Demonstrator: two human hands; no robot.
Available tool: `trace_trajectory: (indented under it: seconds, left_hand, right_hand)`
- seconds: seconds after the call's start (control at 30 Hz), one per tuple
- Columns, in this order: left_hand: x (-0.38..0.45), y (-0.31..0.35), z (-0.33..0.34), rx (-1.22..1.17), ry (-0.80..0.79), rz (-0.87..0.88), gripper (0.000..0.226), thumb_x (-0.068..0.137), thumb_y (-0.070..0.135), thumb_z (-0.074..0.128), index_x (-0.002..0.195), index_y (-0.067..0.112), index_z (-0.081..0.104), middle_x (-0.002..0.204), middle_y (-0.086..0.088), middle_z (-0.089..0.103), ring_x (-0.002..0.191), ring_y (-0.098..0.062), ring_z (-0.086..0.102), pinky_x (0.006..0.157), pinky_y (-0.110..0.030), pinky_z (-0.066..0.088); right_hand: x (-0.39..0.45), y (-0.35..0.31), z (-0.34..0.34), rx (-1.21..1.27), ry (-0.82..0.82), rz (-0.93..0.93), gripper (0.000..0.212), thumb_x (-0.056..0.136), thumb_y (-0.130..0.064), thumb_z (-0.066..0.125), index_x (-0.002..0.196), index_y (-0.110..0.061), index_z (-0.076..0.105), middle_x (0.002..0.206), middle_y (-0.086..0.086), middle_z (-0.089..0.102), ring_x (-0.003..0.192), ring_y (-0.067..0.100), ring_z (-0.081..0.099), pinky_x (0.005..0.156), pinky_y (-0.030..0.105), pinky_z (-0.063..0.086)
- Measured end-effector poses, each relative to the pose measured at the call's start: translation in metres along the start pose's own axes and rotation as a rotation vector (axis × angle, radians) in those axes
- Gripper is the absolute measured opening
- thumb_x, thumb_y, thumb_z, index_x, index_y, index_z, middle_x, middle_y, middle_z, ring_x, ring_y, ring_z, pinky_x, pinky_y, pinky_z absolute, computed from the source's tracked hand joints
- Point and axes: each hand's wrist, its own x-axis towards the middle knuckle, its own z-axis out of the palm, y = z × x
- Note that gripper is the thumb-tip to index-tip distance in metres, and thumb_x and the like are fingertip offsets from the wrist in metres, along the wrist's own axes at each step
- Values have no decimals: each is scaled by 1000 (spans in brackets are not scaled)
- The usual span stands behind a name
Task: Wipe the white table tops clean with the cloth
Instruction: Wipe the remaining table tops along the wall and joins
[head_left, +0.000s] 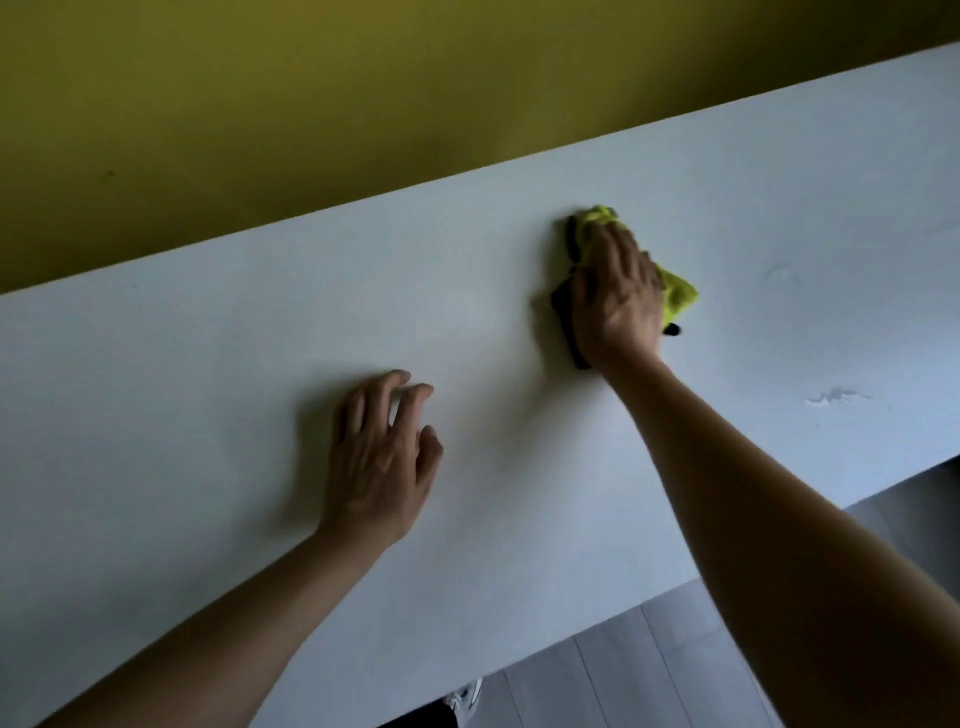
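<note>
While the yellow-green cloth (675, 293) lies bunched on the white surface (208, 364), my right hand (618, 301) covers most of it. This hand is flat, its fingers straight and close together, and they press the cloth down on the surface. Only parts of the cloth show around the hand: a bright tip beyond my fingertips toward the wall, a wider fold on the right side of the hand, and a dark edge on the left side and near my wrist. The cloth is in the far half of the surface, not far from the back edge.

My left hand (382, 457) is well apart from the cloth, nearer to me and to the left. It holds nothing. Its fingers are spread and a little bent, and the fingertips touch the bare surface.

To the right of the cloth I see a small pale mark (836, 397) on the surface. Behind the surface stands an olive-yellow wall (311, 104). Below the near edge there is a grey floor (623, 675), and a part of a shoe (465, 699).
</note>
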Motion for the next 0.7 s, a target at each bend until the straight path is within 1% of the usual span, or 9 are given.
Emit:
trace_trajectory:
  seconds: [0.17,0.23,0.3,0.33,0.4,0.5,0.57,0.63,0.7]
  left_hand:
    - [71,-18,12,-24,12,11,52,98,26,42,148,14,52,159,-14,44,144,-37,43,117,-49,33]
    - [96,-27,15,-29,33,-4,55,98,26,41,150,11,49,160,-15,43,148,-36,39,122,-50,30]
    - [107,-31,18,-39,51,-24,56,99,25,39,151,8,48,161,-16,42,150,-36,37,125,-51,27]
    - [108,-31,19,-42,55,-29,55,100,24,39,152,7,47,161,-17,41,151,-36,36,125,-52,26]
    - [108,-29,21,-47,61,-32,55,101,22,38,152,5,47,162,-18,41,152,-37,35,126,-53,25]
    - [106,-30,23,-44,72,-39,55,100,17,40,152,2,46,160,-20,42,151,-39,36,127,-54,24]
    - [105,-31,26,-37,88,-77,53,100,15,41,150,-2,46,157,-24,44,148,-41,41,126,-53,28]
    - [105,-29,26,-43,85,-107,53,99,14,41,149,-4,47,155,-26,45,145,-41,43,125,-53,31]
    - [106,-28,24,-65,92,-90,53,98,14,40,148,-3,48,155,-24,44,146,-40,42,124,-53,31]
  right_hand:
    - [51,17,-5,-62,91,190,56,102,-32,38,156,-18,32,163,4,31,152,23,23,126,40,14]
    - [63,14,1,-101,115,228,57,103,-33,35,157,-17,28,164,3,28,153,22,20,126,40,13]
    - [69,5,5,-127,99,216,58,103,-32,33,158,-16,26,165,5,25,153,23,19,126,41,12]
    - [71,-4,9,-126,70,170,58,103,-31,33,158,-16,26,166,6,25,152,25,21,125,41,14]
    - [72,-37,24,-92,-2,3,59,99,-29,38,157,-19,31,164,8,28,149,28,28,123,41,19]
    - [71,-109,60,5,-119,-384,65,93,-34,42,155,-18,37,161,9,35,149,27,31,123,40,21]
    - [73,-143,78,47,-190,-578,59,98,-32,43,155,-16,38,160,8,37,150,25,30,123,41,21]
    - [80,-147,82,62,-219,-665,55,102,-31,43,154,-14,39,160,9,38,151,25,30,124,41,21]
    - [86,-131,78,61,-221,-655,55,101,-31,45,153,-13,41,159,10,40,149,25,32,124,39,21]
